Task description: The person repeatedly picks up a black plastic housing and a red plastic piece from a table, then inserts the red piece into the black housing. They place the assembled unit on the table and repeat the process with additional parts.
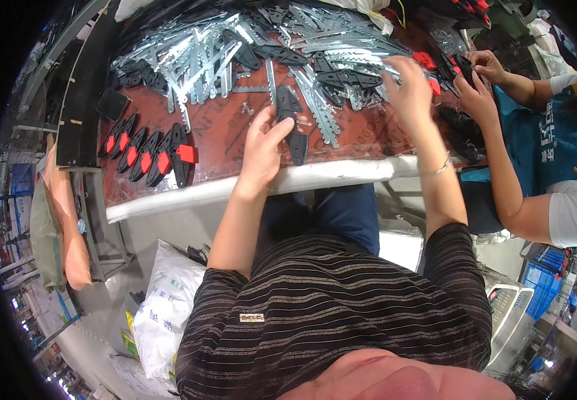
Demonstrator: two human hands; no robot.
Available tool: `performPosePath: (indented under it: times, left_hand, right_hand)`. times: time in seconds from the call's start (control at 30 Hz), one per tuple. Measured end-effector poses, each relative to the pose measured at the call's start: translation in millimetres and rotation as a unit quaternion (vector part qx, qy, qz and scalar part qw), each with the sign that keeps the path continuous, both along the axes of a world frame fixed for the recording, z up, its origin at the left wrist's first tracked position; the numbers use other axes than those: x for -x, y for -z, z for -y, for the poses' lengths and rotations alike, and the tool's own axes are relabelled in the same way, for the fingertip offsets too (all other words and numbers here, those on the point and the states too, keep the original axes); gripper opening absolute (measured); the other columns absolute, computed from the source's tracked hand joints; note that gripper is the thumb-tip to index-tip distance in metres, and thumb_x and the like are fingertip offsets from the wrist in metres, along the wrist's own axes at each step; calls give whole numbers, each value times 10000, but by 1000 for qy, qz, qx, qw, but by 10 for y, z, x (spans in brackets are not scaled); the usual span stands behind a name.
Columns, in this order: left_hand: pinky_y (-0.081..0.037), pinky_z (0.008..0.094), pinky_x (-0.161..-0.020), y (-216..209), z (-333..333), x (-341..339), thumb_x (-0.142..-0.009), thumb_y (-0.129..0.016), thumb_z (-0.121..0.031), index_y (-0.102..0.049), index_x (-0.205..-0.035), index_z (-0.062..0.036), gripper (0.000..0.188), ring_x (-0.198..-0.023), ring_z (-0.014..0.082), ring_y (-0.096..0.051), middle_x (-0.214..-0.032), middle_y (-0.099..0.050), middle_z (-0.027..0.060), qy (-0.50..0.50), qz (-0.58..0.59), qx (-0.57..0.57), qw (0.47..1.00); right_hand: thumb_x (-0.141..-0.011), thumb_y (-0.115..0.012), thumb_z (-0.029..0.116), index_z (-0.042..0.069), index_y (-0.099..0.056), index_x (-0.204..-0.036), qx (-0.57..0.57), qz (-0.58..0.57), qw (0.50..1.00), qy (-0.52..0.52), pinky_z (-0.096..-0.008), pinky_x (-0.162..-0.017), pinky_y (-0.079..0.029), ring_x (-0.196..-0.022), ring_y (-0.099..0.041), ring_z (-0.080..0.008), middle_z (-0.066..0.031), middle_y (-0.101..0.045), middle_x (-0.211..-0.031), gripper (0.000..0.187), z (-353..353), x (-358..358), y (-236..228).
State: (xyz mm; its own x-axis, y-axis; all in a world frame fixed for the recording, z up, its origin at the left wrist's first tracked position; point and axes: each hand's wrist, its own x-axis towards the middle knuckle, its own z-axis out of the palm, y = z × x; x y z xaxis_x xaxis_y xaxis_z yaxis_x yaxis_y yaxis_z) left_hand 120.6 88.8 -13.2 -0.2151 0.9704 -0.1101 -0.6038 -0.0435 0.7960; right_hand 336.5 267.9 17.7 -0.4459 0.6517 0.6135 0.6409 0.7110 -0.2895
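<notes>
My left hand [262, 148] is closed around a long black plastic clamp piece [293, 137], thumb lying across its face, above the table's front edge. A notched metal strip [270, 83] shows just beyond that piece; whether it joins the piece I cannot tell. Over the right side of the table, my right hand [410, 93] is raised with thumb and forefinger apart and nothing visible between them. It is nearest to black clamp pieces [350, 80] and red plastic parts [425, 61]. Small metal springs or screws [362, 99] lie to its left.
A heap of notched metal strips [198, 63] covers the far table. Several black pieces with red parts [145, 160] stand in a row at left. A white padded edge [328, 175] borders the red table [218, 143]. At right, a co-worker's hands [478, 87] handle a black piece.
</notes>
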Motion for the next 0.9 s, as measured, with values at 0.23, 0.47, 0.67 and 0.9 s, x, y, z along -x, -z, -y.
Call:
performPosePath:
  times: [0.23, 0.47, 0.67, 0.9]
  left_hand:
    - [-512, 281, -745, -26, -71, -34, -856, -592, -60, -499, -1103, -7, 269, -832, 149, -596, -944, -599, 72, -26, -2, -32, 999]
    - [-509, 272, -787, 22, -69, -6, -861, -598, -42, -487, -1130, 11, 295, -873, 110, -593, -976, -605, 57, -38, 8, -47, 998]
    - [-528, 292, -749, 83, -89, -6, -862, -580, -15, -480, -1106, -3, 264, -846, 143, -615, -953, -616, 76, -76, -25, -44, 996]
    - [-543, 284, -720, -38, 40, -37, -849, -611, -32, -472, -1101, -5, 289, -834, 137, -623, -941, -619, 74, -75, 28, -34, 996]
  right_hand:
    - [-846, -448, 143, 123, -620, -1082, 101, 335, 914, 204, -478, -869, -463, -1078, -545, -326, -105, -597, -1141, 293, -1380, -586, 253]
    - [-792, -583, 134, 74, -545, -957, 41, 369, 905, 207, -477, -802, -458, -1022, -559, -307, -93, -641, -997, 179, -1312, -373, -63]
    - [-805, -674, 167, 42, -546, -1167, 75, -102, 991, 38, -328, -641, -486, -752, -627, -208, -76, -668, -904, 404, -739, -142, -110]
    - [-652, -625, -115, 40, -603, -867, 66, -113, 949, -288, -332, -713, -511, -850, -631, -264, -113, -644, -980, 266, 891, 467, -209]
